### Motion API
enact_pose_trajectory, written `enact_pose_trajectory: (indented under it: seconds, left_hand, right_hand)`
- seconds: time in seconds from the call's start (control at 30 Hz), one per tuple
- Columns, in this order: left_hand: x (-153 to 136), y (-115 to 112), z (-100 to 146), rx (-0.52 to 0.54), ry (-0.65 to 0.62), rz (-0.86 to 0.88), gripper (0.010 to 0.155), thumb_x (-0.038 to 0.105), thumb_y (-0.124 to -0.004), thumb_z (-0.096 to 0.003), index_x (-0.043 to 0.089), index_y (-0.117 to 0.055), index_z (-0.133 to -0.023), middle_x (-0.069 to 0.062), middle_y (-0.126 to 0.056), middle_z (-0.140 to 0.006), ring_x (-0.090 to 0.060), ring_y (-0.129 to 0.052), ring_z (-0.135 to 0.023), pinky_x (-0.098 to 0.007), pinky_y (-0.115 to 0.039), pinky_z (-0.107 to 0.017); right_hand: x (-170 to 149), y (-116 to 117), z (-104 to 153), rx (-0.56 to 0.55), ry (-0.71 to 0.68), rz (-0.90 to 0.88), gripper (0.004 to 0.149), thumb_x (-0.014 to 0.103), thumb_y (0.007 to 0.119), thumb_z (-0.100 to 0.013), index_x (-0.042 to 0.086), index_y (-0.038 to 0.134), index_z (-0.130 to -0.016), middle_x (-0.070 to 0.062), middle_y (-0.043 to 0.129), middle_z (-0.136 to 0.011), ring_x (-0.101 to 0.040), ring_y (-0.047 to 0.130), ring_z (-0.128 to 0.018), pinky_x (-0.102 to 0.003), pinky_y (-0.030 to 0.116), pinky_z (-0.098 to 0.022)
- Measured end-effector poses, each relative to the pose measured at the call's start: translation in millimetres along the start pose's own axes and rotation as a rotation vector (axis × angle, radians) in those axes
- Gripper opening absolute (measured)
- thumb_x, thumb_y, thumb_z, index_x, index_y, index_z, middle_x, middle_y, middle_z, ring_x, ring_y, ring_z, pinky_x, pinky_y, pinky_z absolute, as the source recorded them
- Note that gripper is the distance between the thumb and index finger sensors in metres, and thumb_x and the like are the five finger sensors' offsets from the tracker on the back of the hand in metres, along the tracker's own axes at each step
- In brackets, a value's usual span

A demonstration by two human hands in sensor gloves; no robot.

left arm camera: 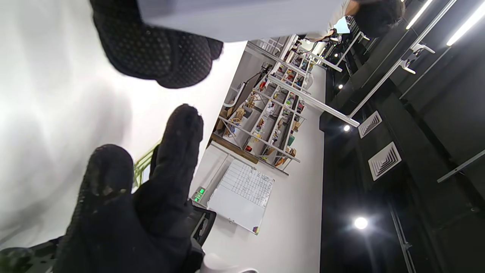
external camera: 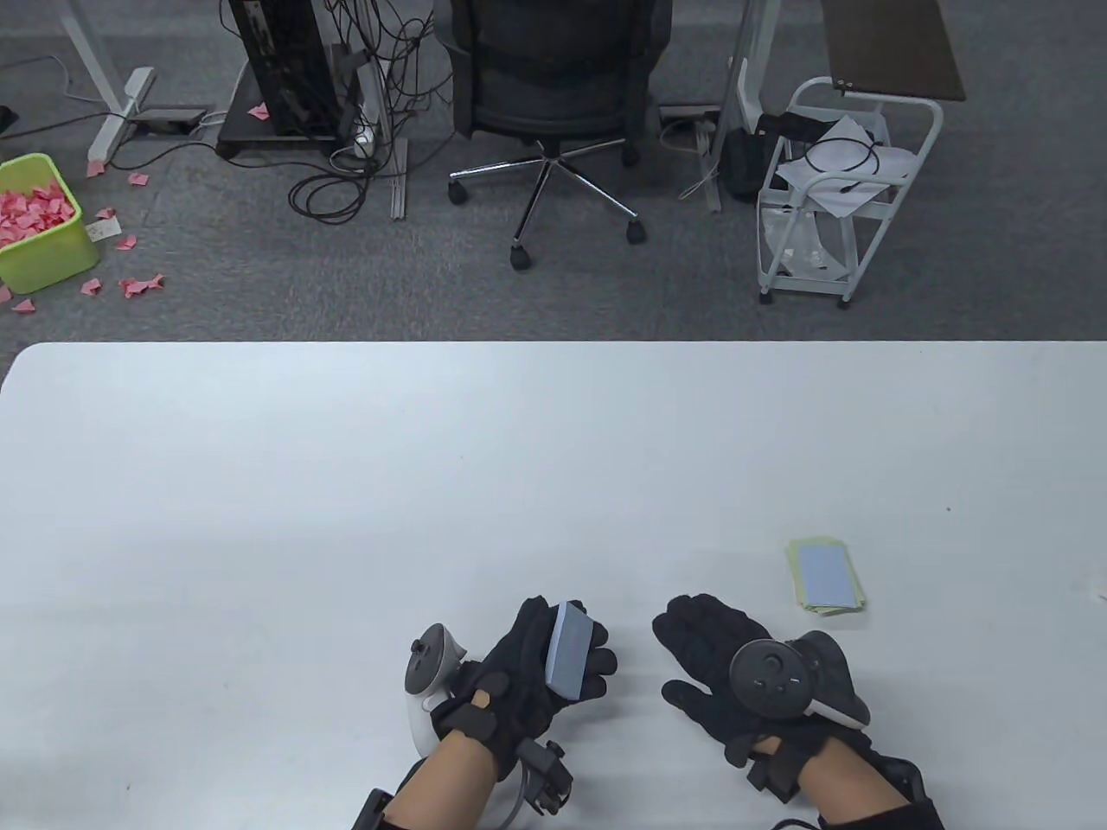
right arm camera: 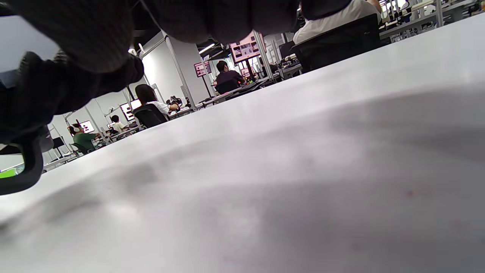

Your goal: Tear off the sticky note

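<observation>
Two hands sit low on your bench (external camera: 259, 484): your left hand (external camera: 527, 674) has its fingers (external camera: 597, 670) wrapped around the blue sticky note pad (external camera: 571, 650); your right hand (external camera: 726, 666) rests flat, fingers spread, holding nothing. Torn notes (external camera: 826, 577) lie at two o'clock from it.

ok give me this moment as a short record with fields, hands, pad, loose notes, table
left hand: left hand holds the blue sticky note pad off the table
right hand: right hand is beside the pad, palm down, holding nothing
loose notes: blue note on yellow-green notes, lying on the table to the right of the right hand
task state: no note being peeled yet
</observation>
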State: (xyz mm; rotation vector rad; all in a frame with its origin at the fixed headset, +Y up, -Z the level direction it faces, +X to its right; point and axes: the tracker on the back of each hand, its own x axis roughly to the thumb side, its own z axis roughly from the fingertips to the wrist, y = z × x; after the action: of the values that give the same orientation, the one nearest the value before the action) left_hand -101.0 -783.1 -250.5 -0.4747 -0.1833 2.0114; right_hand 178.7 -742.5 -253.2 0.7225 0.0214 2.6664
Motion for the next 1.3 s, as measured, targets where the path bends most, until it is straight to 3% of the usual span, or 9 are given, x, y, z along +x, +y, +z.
enact_pose_trajectory:
  seconds: [0.13,0.33,0.53,0.67,0.93,1.03,1.17,1.3]
  left_hand:
    - [4.3,4.4,-1.6,0.003,0.003,-0.085,0.086,0.056,-0.062,-0.0698,-0.012,-0.034,-0.116,-0.036,-0.053,-0.11,-0.052,-0.078,-0.086,-0.055,-0.078,-0.061]
    - [1.2,11.6,-0.5,0.146,0.033,-0.179,0.074,0.043,-0.057,-0.0687,-0.016,-0.046,-0.112,-0.04,-0.063,-0.103,-0.057,-0.085,-0.08,-0.058,-0.084,-0.055]
    - [4.4,13.3,-6.3,0.221,0.05,-0.555,0.062,0.043,-0.059,-0.0681,-0.004,-0.065,-0.108,-0.028,-0.072,-0.101,-0.053,-0.082,-0.08,-0.056,-0.08,-0.055]
    - [7.3,7.9,-11.5,0.283,0.094,-0.723,0.059,0.043,-0.064,-0.0667,-0.002,-0.074,-0.103,-0.023,-0.079,-0.091,-0.045,-0.086,-0.07,-0.053,-0.079,-0.05]
    - [10.5,-17.6,-30.7,0.174,0.126,-1.172,0.061,0.043,-0.067,-0.0661,-0.003,-0.068,-0.106,-0.012,-0.083,-0.085,-0.036,-0.089,-0.064,-0.047,-0.081,-0.047]
    - [11.0,-26.5,-32.7,0.133,0.097,-1.296,0.062,0.041,-0.065,-0.066,-0.003,-0.063,-0.11,-0.016,-0.079,-0.091,-0.039,-0.086,-0.067,-0.048,-0.078,-0.049]
    - [15.0,-35.0,-29.2,0.096,0.003,-1.584,0.066,0.041,-0.063,-0.0642,-0.004,-0.057,-0.113,-0.026,-0.07,-0.1,-0.048,-0.08,-0.075,-0.053,-0.075,-0.055]
    - [25.7,-29.1,-17.3,0.037,-0.076,-1.671,0.07,0.043,-0.063,-0.0634,-0.005,-0.054,-0.113,-0.033,-0.059,-0.107,-0.058,-0.071,-0.085,-0.059,-0.072,-0.057]
  right_hand:
    - [-3.8,-0.1,-1.0,-0.003,0.01,-0.035,0.067,0.057,0.077,-0.044,0.03,0.053,-0.1,0.001,0.049,-0.109,-0.03,0.049,-0.102,-0.05,0.049,-0.074]
    - [-7.4,-3.2,-0.6,-0.006,0.025,-0.056,0.066,0.057,0.076,-0.044,0.03,0.053,-0.1,0.001,0.049,-0.109,-0.031,0.05,-0.102,-0.05,0.05,-0.074]
    - [-8.8,-9.2,2.5,-0.025,0.031,-0.069,0.066,0.057,0.076,-0.044,0.03,0.053,-0.1,0.001,0.049,-0.109,-0.032,0.05,-0.102,-0.05,0.05,-0.074]
    - [-9.6,-11.8,4.3,-0.029,0.036,-0.075,0.066,0.057,0.076,-0.045,0.029,0.053,-0.1,0.001,0.049,-0.109,-0.032,0.05,-0.102,-0.05,0.05,-0.074]
    - [-10.3,-13.1,5.6,-0.021,0.037,-0.078,0.066,0.057,0.075,-0.045,0.029,0.053,-0.1,0.0,0.049,-0.109,-0.032,0.05,-0.102,-0.051,0.05,-0.074]
    - [-10.2,-13.4,6.6,-0.019,0.033,-0.079,0.066,0.057,0.075,-0.045,0.029,0.053,-0.1,0.0,0.049,-0.109,-0.032,0.05,-0.102,-0.051,0.05,-0.074]
    - [-10.3,-13.9,7.1,-0.016,0.031,-0.081,0.066,0.057,0.075,-0.045,0.029,0.053,-0.1,0.0,0.048,-0.109,-0.033,0.05,-0.102,-0.051,0.05,-0.074]
    - [-11.3,-14.0,7.6,-0.014,0.032,-0.085,0.066,0.057,0.075,-0.045,0.029,0.053,-0.1,0.0,0.048,-0.109,-0.033,0.05,-0.102,-0.051,0.05,-0.074]
